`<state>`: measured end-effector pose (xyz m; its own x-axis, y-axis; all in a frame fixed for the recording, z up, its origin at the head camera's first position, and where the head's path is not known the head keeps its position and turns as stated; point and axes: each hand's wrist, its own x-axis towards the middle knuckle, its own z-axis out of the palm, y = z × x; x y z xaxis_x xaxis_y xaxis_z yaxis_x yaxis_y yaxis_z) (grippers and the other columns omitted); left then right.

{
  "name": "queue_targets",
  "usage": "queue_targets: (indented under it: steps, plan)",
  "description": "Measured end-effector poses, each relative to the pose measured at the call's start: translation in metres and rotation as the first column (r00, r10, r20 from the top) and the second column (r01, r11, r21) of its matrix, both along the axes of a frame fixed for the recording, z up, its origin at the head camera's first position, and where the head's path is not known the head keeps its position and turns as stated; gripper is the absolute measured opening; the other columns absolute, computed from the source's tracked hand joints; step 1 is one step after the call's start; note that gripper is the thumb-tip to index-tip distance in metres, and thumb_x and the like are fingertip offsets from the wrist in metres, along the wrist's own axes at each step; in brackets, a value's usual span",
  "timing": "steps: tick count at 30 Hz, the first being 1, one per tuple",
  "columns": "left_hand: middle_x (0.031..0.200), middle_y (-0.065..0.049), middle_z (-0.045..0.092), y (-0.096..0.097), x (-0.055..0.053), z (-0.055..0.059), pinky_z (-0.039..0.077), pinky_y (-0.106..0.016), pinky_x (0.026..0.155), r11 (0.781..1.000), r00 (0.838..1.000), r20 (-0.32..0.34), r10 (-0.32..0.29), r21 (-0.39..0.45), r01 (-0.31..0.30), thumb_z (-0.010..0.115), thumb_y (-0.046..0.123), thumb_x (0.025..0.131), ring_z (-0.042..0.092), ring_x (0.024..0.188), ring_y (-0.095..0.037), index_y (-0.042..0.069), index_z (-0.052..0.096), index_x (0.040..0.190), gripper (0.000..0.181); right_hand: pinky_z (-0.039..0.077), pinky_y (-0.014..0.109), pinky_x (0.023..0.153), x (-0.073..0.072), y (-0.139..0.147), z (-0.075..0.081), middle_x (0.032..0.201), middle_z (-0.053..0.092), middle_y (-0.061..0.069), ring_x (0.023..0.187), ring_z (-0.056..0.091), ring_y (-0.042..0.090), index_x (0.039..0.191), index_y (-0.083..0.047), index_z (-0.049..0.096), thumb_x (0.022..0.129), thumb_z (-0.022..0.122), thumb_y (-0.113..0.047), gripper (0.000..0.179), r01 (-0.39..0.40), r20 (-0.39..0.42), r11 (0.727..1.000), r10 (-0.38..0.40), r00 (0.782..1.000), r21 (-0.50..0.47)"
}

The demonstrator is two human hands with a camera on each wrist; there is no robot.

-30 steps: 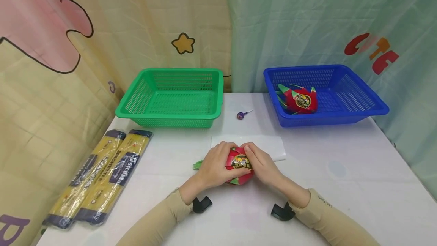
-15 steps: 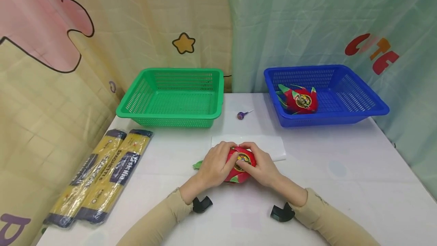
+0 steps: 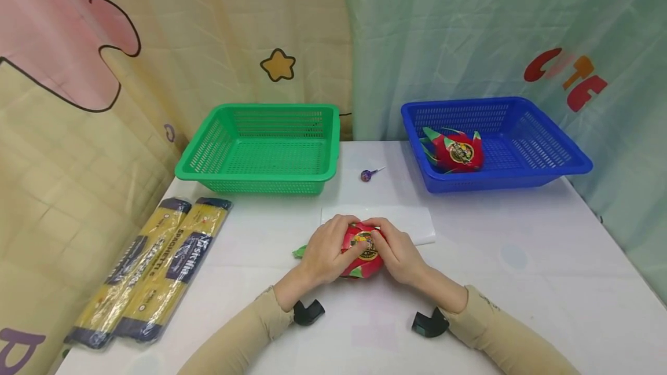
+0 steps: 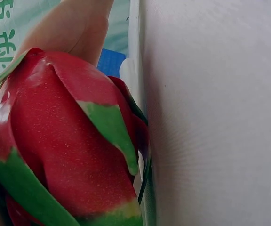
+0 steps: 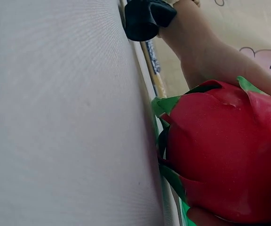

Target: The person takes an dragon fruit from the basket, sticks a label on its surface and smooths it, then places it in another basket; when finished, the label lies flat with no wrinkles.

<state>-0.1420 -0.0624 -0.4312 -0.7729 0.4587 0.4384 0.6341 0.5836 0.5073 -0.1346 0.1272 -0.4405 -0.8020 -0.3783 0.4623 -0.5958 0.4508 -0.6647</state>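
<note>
A red dragon fruit (image 3: 359, 268) with green-tipped scales and a round black and gold sticker lies at the middle of the table, between both hands. My left hand (image 3: 325, 250) grips its left side, thumb over the sticker's edge. From the right, my right hand (image 3: 401, 252) holds it with fingers curled over the top. In the left wrist view the dragon fruit (image 4: 74, 136) fills the left half, close to the white tabletop. The right wrist view has the dragon fruit (image 5: 225, 155) with the left hand behind it. The fingers' undersides are hidden.
A green basket (image 3: 260, 178) stands at back left. The blue basket (image 3: 510, 181) at back right holds another dragon fruit (image 3: 458, 152). Between them lies a lollipop (image 3: 366, 175). A white sheet (image 3: 411, 224) is behind the hands. Two spaghetti packs (image 3: 172, 271) lie at the left edge.
The right thumb has shifted across the sticker and back toward the fruit's right side, and the sticker has turned slightly. Both hands stay around the dragon fruit; the baskets' contents are unchanged.
</note>
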Motion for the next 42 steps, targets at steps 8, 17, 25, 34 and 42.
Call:
queue_targets:
  steps: [8, 17, 25, 34, 42]
  plan:
    - [0.095, 0.004, 0.054, 0.002, 0.001, 0.002, 0.043, -0.024, 0.064, 1.000, 0.998, 0.054, 0.020, 0.008, -0.021, 0.062, 0.051, 0.081, 0.049, 0.079, -0.005, 0.013, 0.051, 0.116, 0.053, 0.050, 0.033, 0.078, 0.000, 0.000, 0.000, 0.111, 0.061, 0.003, 0.091, 0.058, 0.013, 0.121, -0.010, 0.051, 0.102, 0.029, -0.014, 0.029, -0.006, 0.039, 0.998, 0.009, 0.999, -0.062]
    - [0.097, -0.002, 0.057, 0.002, 0.001, 0.000, 0.046, -0.027, 0.070, 1.000, 0.999, -0.048, -0.005, -0.005, 0.005, 0.040, 0.038, 0.098, 0.052, 0.082, -0.011, 0.006, 0.052, 0.117, 0.039, 0.051, 0.030, 0.071, 0.003, -0.003, 0.004, 0.107, 0.063, 0.000, 0.085, 0.059, 0.011, 0.120, -0.016, 0.050, 0.097, 0.049, -0.025, 0.025, 0.044, 0.131, 0.999, -0.040, 0.991, -0.030]
    - [0.093, -0.003, 0.056, 0.003, 0.001, 0.001, 0.045, -0.028, 0.067, 1.000, 0.996, -0.092, -0.006, -0.007, 0.005, 0.037, 0.027, 0.098, 0.051, 0.078, -0.013, 0.005, 0.053, 0.116, 0.033, 0.050, 0.033, 0.074, 0.005, -0.005, 0.007, 0.105, 0.064, 0.002, 0.085, 0.059, 0.012, 0.117, -0.013, 0.052, 0.099, 0.043, -0.019, 0.021, 0.079, 0.102, 0.997, -0.077, 0.992, -0.009]
    - [0.095, -0.005, 0.059, 0.005, 0.004, -0.001, 0.048, -0.031, 0.068, 0.997, 0.995, -0.072, 0.064, 0.038, -0.061, 0.043, 0.032, 0.092, 0.054, 0.079, -0.015, 0.003, 0.052, 0.114, 0.038, 0.050, 0.035, 0.073, 0.010, -0.010, 0.013, 0.103, 0.064, 0.002, 0.086, 0.058, 0.015, 0.114, -0.014, 0.053, 0.096, 0.048, -0.022, 0.020, 0.151, 0.212, 0.988, -0.141, 0.967, -0.030]
    - [0.094, -0.005, 0.059, 0.011, 0.008, -0.001, 0.045, -0.032, 0.066, 0.990, 0.991, -0.063, 0.122, 0.079, -0.117, 0.044, 0.033, 0.094, 0.053, 0.078, -0.014, 0.005, 0.054, 0.108, 0.034, 0.051, 0.027, 0.063, 0.012, -0.013, 0.010, 0.091, 0.065, -0.001, 0.074, 0.058, 0.012, 0.109, -0.014, 0.057, 0.092, 0.055, -0.023, 0.019, 0.175, 0.204, 0.982, -0.159, 0.966, -0.063]
